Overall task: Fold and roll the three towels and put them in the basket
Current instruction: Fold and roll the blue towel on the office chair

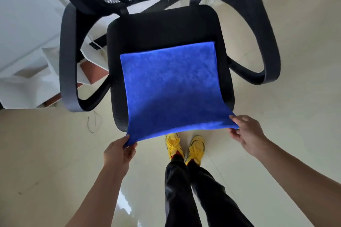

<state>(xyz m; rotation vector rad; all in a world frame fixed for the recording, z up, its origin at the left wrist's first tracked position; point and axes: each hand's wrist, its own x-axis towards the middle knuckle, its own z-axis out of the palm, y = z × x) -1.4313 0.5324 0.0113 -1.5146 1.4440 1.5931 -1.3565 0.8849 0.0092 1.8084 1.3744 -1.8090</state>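
blue towel (171,86) spread flat on black chair seat (162,29), left hand (118,153) and right hand (247,134) each pinching a near corner, near edge lifted off seat.

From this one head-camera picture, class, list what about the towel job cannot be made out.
- Basket and the other two towels: outside the head view.
- Underside of the blue towel: hidden by the towel itself.
- Left hand and right hand fingers beneath the near corners: covered by cloth.
- Chair backrest top: cut off by the upper edge.
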